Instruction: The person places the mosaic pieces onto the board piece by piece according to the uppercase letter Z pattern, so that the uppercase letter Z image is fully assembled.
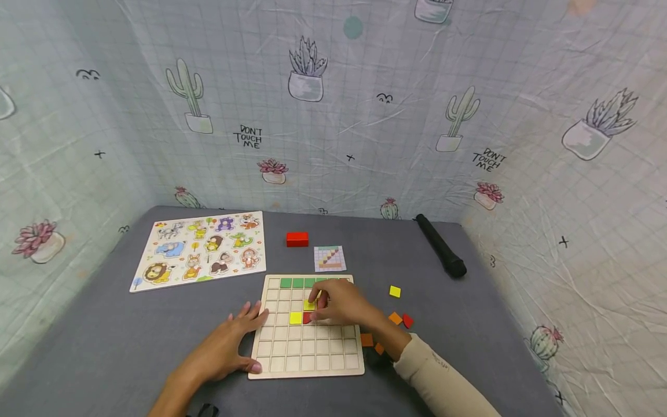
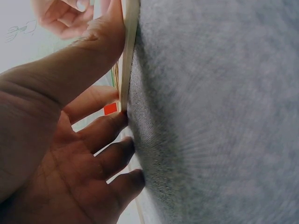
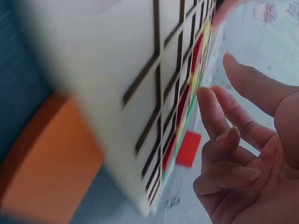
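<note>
Fingers of the left hand spread along the left edge of the gridded board, seemingly steadying it, while the right hand, thumb and forefinger apart, hovers by a yellow tile on it, perhaps adjusting placement.

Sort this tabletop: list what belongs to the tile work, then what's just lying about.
Belongs to the job, it seems:
grid board
coloured tiles set on it
loose tiles to its right
pattern card, probably the guide

Apparently just lying about:
animal board
black microphone
red block
</note>
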`<state>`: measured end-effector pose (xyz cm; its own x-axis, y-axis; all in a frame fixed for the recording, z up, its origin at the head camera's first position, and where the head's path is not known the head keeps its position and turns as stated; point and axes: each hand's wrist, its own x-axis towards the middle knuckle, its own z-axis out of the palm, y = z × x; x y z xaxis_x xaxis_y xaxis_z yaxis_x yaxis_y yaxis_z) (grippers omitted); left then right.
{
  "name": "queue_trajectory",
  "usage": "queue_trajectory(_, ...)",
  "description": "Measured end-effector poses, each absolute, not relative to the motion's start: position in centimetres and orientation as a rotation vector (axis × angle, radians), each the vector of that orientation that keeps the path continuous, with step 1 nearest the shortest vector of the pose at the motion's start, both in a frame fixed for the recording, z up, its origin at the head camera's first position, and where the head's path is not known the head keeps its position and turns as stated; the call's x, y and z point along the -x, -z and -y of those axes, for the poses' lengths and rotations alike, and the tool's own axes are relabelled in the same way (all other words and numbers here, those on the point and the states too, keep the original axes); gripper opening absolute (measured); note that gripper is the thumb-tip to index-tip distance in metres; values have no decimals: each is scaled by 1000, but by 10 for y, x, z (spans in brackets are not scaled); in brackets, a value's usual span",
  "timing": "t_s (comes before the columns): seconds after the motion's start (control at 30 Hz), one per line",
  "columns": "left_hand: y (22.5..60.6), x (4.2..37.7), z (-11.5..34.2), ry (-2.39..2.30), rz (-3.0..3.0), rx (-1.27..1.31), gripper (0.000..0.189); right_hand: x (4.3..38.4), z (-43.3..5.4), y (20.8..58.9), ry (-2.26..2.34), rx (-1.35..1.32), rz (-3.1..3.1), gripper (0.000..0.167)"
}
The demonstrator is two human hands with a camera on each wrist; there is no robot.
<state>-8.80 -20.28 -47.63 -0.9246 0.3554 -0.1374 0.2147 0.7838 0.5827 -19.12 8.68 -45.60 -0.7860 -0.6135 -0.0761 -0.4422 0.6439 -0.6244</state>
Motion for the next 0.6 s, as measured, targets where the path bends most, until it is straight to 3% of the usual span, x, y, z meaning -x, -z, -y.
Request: queue_trajectory(0.6,474,87,201,-839,-2733,-464,110,202,-193,452,1028,584,-2697,27)
